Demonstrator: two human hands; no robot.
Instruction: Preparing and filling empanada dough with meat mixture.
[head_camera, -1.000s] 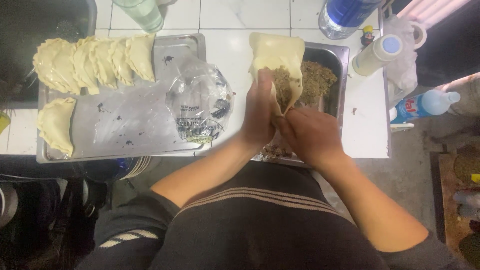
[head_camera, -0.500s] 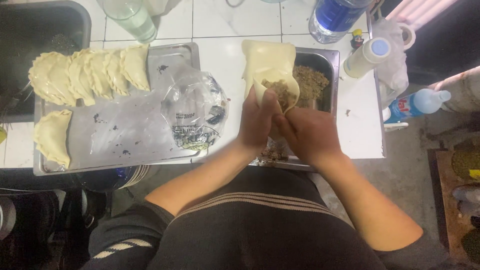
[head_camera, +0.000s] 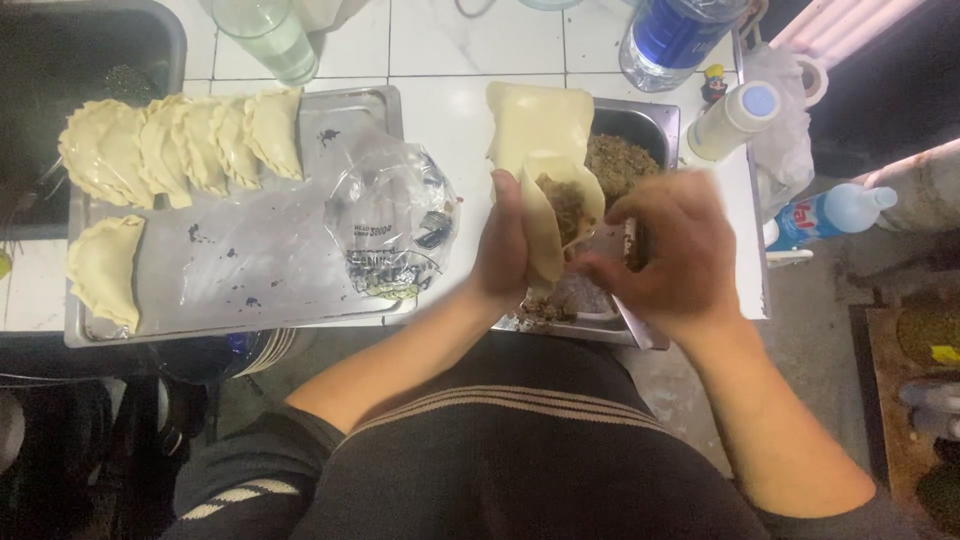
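folded pastries: a row of crimped half-moons (head_camera: 180, 145) lies along the far-left edge of the flat metal tray (head_camera: 250, 300), with one more pastry (head_camera: 105, 268) alone near its front-left corner.
plastic bag: a crumpled clear bag (head_camera: 395, 225) sits at the tray's right end, just left of the hands.
glass: an empty glass (head_camera: 265, 40) stands on the bench beyond the tray.
left hand: the left hand (head_camera: 505, 245) is cupped shut around an open dough round (head_camera: 555, 205), palm turned right, holding it on edge with the brown filling showing inside.
dough round: it sits in the left hand above the near-left corner of the filling pan (head_camera: 640, 120); its long axis runs away from the body, the open side facing right toward the other hand.
dough stack: flat dough sheets (head_camera: 538, 118) lie on the pan's far-left corner, touching the held round from behind.
right hand: the right hand (head_camera: 665, 255) is blurred, fingers curled loosely, just right of the dough; whether it pinches anything i cannot tell. it is the nearer one to the open edge.
bottles: a white bottle (head_camera: 735, 118) and a blue one (head_camera: 830, 215) stand at the bench's right edge.
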